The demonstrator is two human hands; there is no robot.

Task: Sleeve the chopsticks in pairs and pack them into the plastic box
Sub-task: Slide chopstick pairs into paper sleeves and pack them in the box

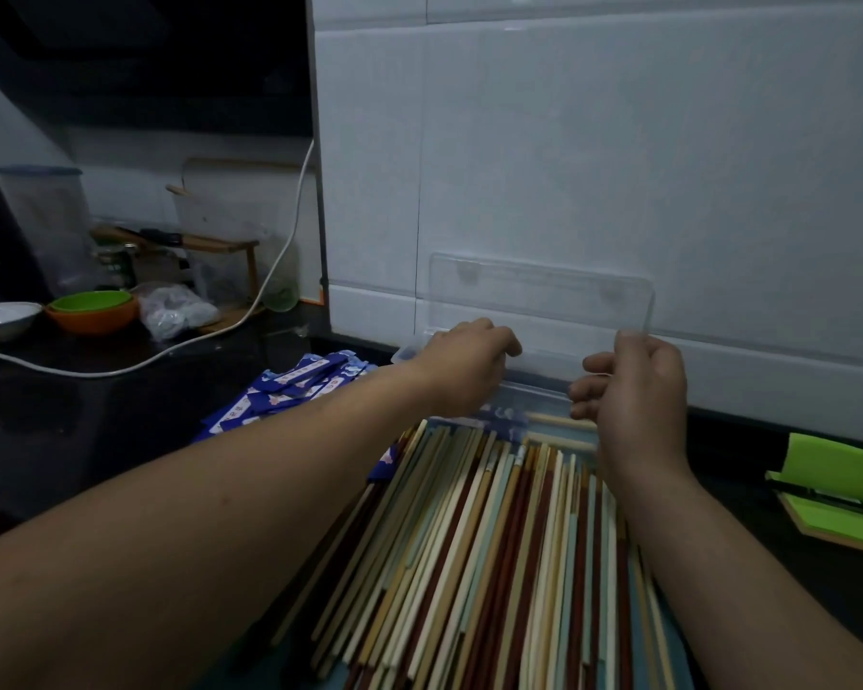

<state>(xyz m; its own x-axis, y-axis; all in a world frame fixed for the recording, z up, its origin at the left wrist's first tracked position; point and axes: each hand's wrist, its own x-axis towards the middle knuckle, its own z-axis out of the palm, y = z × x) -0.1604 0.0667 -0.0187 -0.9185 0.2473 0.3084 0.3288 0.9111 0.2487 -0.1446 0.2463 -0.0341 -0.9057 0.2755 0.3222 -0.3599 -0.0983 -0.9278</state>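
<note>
A white tiled wall is seen behind a dark desk in dim light. A rack and bowls are set far left.

Quantities in view:
- Hands: two, the left hand and the right hand.
- Plastic box: one.
- Chopsticks: several dozen loose, too many to count.
- Blue sleeves: one overlapping heap, number indeterminate.
- Bowls: three — white bowl, green bowl, orange bowl.
- White cable: one.
</note>
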